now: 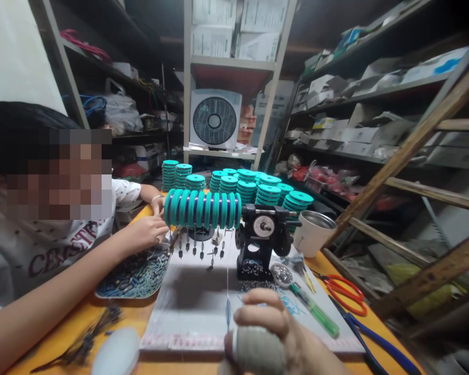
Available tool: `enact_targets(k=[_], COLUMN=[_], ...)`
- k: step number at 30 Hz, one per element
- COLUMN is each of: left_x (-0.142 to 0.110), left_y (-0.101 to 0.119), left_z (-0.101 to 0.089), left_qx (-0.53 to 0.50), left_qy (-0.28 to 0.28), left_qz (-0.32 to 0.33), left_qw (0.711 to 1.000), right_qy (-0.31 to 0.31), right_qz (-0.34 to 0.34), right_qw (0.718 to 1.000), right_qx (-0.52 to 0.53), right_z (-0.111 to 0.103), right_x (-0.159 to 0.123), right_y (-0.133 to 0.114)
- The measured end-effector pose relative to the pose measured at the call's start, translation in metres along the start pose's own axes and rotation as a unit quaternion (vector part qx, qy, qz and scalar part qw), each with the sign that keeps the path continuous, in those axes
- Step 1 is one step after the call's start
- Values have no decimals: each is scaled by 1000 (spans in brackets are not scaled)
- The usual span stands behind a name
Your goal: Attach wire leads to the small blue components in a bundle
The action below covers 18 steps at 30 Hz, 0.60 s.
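Note:
My right hand point(275, 330) is at the bottom centre, over the near edge of a white mat point(191, 307). Its fingers are curled shut round a grey cloth-covered object point(258, 351). A thin upright line with a blue piece point(227, 308) stands just left of the fingertips. Behind it a black hand-crank winder point(260, 245) carries a horizontal row of teal spools point(202, 208) with small weights hanging below. My left hand is not visible. A blurred white rounded thing point(117, 354) lies at the bottom left; I cannot tell what it is.
A co-worker sits at the left, a hand point(146, 232) over a tray of small pieces point(135, 276). Stacks of teal spools point(258, 190) stand behind. A cup point(312, 232), green screwdriver point(318, 315), red scissors point(346, 294) and blue pliers point(379, 344) lie right. A wooden ladder point(414, 140) leans there.

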<state>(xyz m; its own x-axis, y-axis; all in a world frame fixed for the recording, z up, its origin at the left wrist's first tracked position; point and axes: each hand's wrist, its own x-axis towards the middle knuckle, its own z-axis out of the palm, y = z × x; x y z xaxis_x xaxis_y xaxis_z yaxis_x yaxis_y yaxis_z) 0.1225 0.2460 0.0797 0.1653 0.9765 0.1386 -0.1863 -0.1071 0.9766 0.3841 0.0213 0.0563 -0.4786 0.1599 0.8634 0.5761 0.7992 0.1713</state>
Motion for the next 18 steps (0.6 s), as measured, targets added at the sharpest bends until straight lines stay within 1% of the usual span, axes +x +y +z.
enact_targets(k=[3, 6, 9, 12, 15, 18], left_x=[1, 2, 2, -3, -7, -10], left_y=[0, -1, -2, -4, -6, -2], left_z=[0, 1, 2, 1, 0, 4], left_qx=[-14, -29, -44, -61, -73, -78], left_qy=[3, 8, 14, 23, 30, 39], left_qz=[-7, -14, -17, -20, -27, -41], left_qw=[1000, 999, 999, 998, 997, 995], right_qy=[38, 43, 35, 26, 18, 5], right_qz=[26, 42, 31, 34, 37, 33], right_qw=[999, 997, 996, 995, 995, 997], right_qx=[-24, -52, -73, -87, -90, -72], right_z=[3, 4, 6, 9, 11, 2], right_x=[7, 10, 9, 6, 6, 15], right_y=[21, 40, 51, 55, 52, 47])
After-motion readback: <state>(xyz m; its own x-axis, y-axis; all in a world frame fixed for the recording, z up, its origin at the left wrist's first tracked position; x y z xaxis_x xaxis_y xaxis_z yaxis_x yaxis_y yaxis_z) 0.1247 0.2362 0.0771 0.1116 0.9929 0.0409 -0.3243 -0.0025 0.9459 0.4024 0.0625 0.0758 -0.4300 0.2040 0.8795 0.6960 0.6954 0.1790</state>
